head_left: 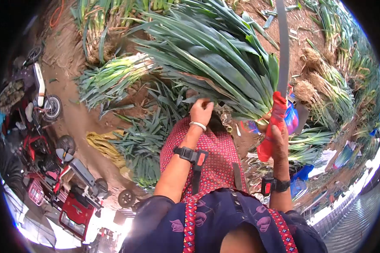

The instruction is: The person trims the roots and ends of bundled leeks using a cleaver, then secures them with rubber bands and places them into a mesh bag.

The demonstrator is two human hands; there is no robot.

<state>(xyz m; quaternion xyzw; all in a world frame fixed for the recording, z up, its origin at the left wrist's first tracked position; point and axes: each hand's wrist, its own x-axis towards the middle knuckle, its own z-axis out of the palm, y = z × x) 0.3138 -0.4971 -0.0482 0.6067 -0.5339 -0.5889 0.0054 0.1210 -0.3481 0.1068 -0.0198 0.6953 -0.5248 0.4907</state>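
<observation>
My right hand [279, 142] is wrapped round the red-covered handle of a long knife [283, 46], its grey blade pointing up and away from me. Left of the blade lies a big bundle of leeks [215, 59], broad green leaves fanned to the upper left and pale stems towards the knife. My left hand [201, 112] is closed, fingers curled at the lower edge of the leaves, above my red patterned apron [211, 147]. Whatever its fingers may pinch is hidden. Cut leaf pieces [141, 145] are heaped to its left.
A trimmed leek bundle [114, 78] lies at the left on brown soil. Rooted leek bundles [325, 84] are stacked on the right. A yellow cloth [105, 147] is beside the cut leaves. A red three-wheeler [77, 215] and a motorbike [42, 99] stand at far left.
</observation>
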